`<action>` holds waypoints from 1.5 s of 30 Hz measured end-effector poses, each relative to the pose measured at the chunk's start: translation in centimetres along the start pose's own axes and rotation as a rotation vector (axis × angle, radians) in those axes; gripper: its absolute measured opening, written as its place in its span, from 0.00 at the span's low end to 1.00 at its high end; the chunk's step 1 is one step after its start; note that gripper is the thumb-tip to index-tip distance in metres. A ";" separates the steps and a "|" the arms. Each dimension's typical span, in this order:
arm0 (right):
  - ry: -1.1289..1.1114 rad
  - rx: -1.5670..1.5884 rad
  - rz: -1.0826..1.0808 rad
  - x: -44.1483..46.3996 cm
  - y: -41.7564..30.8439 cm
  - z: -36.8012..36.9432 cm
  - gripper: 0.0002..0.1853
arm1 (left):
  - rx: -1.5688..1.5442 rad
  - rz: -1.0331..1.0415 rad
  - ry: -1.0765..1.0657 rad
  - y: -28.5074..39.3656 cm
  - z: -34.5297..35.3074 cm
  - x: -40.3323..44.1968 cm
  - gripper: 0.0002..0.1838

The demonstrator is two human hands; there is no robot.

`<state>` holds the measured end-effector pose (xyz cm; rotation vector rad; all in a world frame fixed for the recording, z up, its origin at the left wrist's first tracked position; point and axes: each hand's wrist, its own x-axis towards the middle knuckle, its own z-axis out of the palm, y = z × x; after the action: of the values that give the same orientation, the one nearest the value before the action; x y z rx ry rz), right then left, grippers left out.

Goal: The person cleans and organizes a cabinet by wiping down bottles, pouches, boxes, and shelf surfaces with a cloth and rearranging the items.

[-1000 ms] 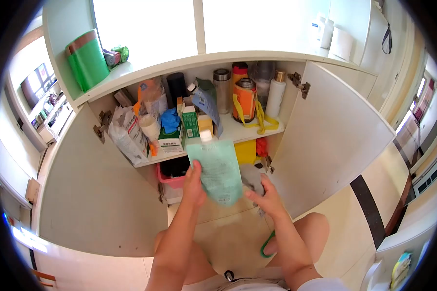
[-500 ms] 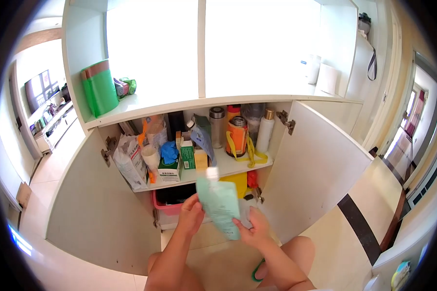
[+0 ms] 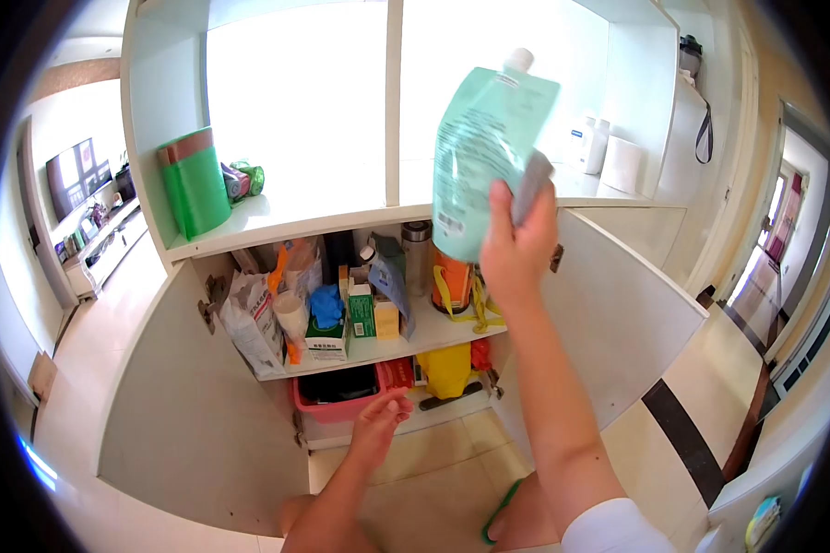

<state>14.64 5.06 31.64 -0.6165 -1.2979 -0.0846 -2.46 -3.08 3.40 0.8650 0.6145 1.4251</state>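
Observation:
A pale green spout pouch (image 3: 489, 152) with a white cap and printed text is held up by my right hand (image 3: 518, 241), in front of the upper shelf opening. The thumb presses on the pouch's lower right side. A grey patch shows beside the fingers; I cannot tell what it is. My left hand (image 3: 380, 426) is low before the cabinet, fingers curled together with nothing seen in them, nearest to a pink basin (image 3: 341, 412) on the bottom level. Behind the pouch's lower end, an orange bottle (image 3: 450, 281) with a yellow strap is partly hidden.
Two cabinet doors (image 3: 198, 405) stand swung out on either side. The middle shelf holds a white plastic bag (image 3: 251, 323), boxes (image 3: 361, 311), a blue pouch (image 3: 392, 293) and a clear flask (image 3: 417, 249). Above are a green roll (image 3: 196, 189) and white rolls (image 3: 622, 166).
The pouch has risen up and to the right in my right hand, out of my left hand. My left hand has let go and moved slightly down.

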 end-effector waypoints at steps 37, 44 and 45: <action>-0.245 -0.056 0.175 1.4 4.2 3.5 0.22 | 0.013 -0.182 -0.028 1.2 0.2 0.4 0.22; -0.356 -0.226 0.321 -6.7 9.4 -1.2 0.23 | 0.069 -0.192 0.084 0.9 -0.2 1.0 0.21; -0.450 -0.319 0.309 -8.4 10.2 -1.3 0.23 | 0.079 -0.186 0.103 0.8 -0.2 1.2 0.21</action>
<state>17.33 10.69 19.88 -1.1513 -1.6181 0.1109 -3.06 -1.96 4.11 0.7784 0.8128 1.2888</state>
